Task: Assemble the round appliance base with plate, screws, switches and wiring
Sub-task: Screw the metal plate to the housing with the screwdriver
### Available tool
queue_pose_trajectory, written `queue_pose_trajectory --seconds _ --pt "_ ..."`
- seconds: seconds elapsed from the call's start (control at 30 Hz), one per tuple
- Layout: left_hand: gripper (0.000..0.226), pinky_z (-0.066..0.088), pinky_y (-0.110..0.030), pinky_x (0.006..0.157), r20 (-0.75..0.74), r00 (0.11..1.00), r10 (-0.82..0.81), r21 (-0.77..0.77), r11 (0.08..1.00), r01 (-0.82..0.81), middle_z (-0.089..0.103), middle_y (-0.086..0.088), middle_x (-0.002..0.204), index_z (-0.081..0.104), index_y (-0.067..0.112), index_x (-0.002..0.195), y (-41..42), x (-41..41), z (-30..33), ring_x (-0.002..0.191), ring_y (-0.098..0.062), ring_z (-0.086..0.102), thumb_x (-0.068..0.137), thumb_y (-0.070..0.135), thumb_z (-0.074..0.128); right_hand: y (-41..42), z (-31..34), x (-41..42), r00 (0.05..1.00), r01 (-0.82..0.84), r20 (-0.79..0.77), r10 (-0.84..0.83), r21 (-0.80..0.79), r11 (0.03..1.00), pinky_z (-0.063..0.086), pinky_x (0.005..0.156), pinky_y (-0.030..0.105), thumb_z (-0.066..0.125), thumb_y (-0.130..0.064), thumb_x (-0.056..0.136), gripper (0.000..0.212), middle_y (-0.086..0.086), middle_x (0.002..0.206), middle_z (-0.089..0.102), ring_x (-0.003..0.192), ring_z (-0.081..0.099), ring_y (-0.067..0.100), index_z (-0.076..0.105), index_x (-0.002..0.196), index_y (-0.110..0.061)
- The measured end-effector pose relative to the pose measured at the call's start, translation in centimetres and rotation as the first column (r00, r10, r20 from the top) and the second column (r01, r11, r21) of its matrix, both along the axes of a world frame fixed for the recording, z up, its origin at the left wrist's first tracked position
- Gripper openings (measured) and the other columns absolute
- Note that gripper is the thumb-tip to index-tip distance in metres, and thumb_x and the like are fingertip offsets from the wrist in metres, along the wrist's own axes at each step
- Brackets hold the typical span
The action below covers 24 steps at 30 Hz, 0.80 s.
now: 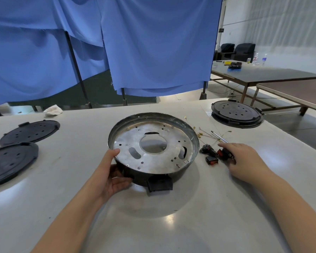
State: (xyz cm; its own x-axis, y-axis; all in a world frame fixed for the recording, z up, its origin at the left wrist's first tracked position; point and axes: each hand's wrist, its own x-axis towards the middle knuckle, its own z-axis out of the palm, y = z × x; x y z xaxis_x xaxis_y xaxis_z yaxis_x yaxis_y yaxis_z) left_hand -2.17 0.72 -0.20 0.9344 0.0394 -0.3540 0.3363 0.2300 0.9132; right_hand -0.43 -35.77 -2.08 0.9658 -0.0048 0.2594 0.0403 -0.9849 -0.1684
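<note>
Plate seated, switches and wiring still loose

Our left hand [111,177] grips the base [153,147] rim; our right hand [244,159] pinches a switch [224,153]; wires [208,135] lie unattached.

Switches [212,155] & wires [206,134] right of base [153,145]; near table [171,225] bare

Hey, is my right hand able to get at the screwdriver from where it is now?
Probably yes. The right hand rests on a switch just in front of the screwdriver, whose shaft lies on the table among thin wires; only those wires lie around it.
</note>
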Motion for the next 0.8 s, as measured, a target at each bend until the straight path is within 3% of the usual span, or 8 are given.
queue_pose_trajectory --seconds 0.23,0.37,0.47,0.53,0.63,0.73,0.8 --pt "0.048 0.056 -0.029 0.046 0.011 1.000 0.001 0.001 1.000 -0.001 0.053 -0.012 0.070 0.062 0.002 0.096 0.0 0.0 -0.1 0.045 -0.023 0.062 0.086 0.049 0.057 -0.2 -0.3 0.2 0.999 0.016 0.042 -0.021 0.102 0.995 0.040 0.094 0.036 0.062 -0.010 0.086 0.048 0.004 0.125 0.058 0.111 0.050 0.026 0.052 0.131 -0.018" --pt "0.048 0.055 -0.027 0.046 0.009 1.000 0.013 -0.006 1.000 -0.012 0.055 -0.010 0.063 0.061 0.002 0.090 0.0 0.1 -0.2 0.044 -0.023 0.061 0.086 0.050 0.058 0.3 0.3 0.0 0.986 -0.003 0.167 -0.029 0.187 0.982 0.040 0.091 0.037 0.066 -0.005 0.083 0.045 0.011 0.119 0.058 0.107 0.050 0.030 0.056 0.126 -0.010" --pt "0.047 0.054 -0.025 0.045 0.013 1.000 0.018 -0.013 1.000 -0.018 0.054 -0.009 0.063 0.061 0.003 0.088 0.0 0.0 -0.2 0.043 -0.022 0.060 0.086 0.049 0.058 1.1 1.1 -0.2 0.966 -0.056 0.256 -0.023 0.294 0.954 0.045 0.087 0.036 0.057 -0.009 0.091 0.037 0.008 0.117 0.055 0.101 0.055 0.025 0.054 0.128 -0.014" --pt "0.045 0.054 -0.026 0.046 0.023 1.000 0.008 -0.016 1.000 -0.008 0.051 -0.010 0.066 0.061 0.003 0.087 0.0 0.0 -0.2 0.043 -0.022 0.059 0.086 0.048 0.058 1.9 1.8 -0.3 0.968 -0.113 0.250 -0.006 0.460 0.881 0.049 0.081 0.030 0.049 -0.009 0.095 0.031 0.002 0.111 0.055 0.091 0.059 0.017 0.055 0.123 -0.022" --pt "0.041 0.056 -0.028 0.048 0.040 0.999 -0.003 -0.027 1.000 0.004 0.048 -0.010 0.064 0.059 0.002 0.087 0.0 0.1 -0.2 0.043 -0.023 0.059 0.087 0.042 0.057 3.3 2.9 0.0 0.974 -0.148 0.225 -0.014 0.687 0.711 0.049 0.066 0.029 0.037 0.001 0.093 0.034 0.003 0.094 0.059 0.078 0.060 0.017 0.062 0.094 -0.021" --pt "0.035 0.057 -0.032 0.053 0.060 0.998 -0.008 -0.028 1.000 0.010 0.050 -0.009 0.063 0.058 0.003 0.088 0.0 0.2 -0.2 0.046 -0.025 0.061 0.088 0.038 0.057 4.6 3.7 0.5 0.987 -0.137 0.158 0.016 0.798 0.586 0.038 0.051 0.026 0.035 0.004 0.089 0.034 0.009 0.075 0.056 0.057 0.051 0.017 0.059 0.075 -0.016" --pt "0.033 0.057 -0.035 0.056 0.078 0.997 -0.010 -0.027 1.000 0.012 0.050 -0.009 0.064 0.059 0.004 0.088 0.0 0.2 -0.2 0.049 -0.025 0.061 0.088 0.037 0.058 5.7 3.9 0.9 0.998 -0.069 0.052 0.046 0.815 0.576 0.038 0.048 0.023 0.043 -0.009 0.093 0.026 0.007 0.071 0.057 0.054 0.050 0.015 0.060 0.074 -0.015"
